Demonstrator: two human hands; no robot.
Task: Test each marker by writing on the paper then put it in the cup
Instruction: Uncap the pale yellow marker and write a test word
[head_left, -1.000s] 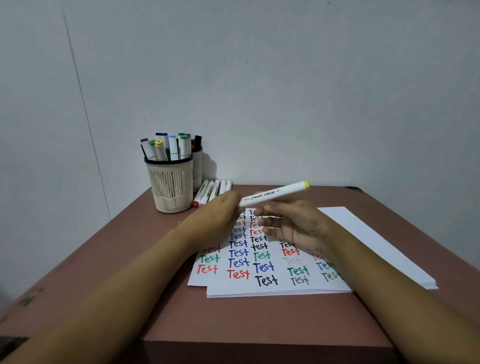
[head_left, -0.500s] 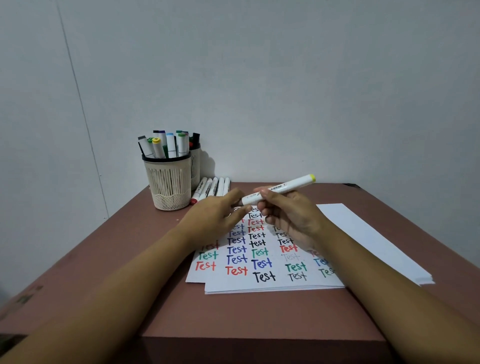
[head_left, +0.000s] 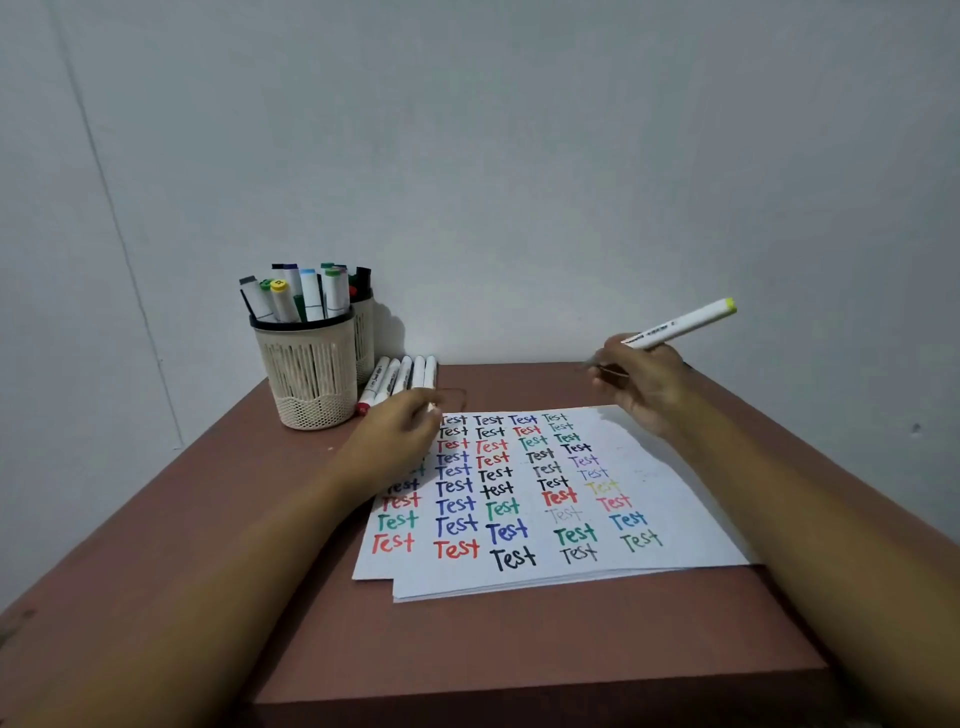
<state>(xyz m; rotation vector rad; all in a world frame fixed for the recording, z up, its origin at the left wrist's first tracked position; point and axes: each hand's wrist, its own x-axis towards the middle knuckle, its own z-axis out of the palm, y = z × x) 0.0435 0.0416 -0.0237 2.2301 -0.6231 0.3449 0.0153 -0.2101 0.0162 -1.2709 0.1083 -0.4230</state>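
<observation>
Head view: paper (head_left: 540, 577) lies on brown table (head_left: 519, 649) against pale wall (head_left: 519, 182).

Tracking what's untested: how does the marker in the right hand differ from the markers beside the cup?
The held marker is raised and tilted in the right hand; the row of markers lies flat by the cup. The held marker ends yellow; one in the row ends red. Both have white barrels.
</observation>
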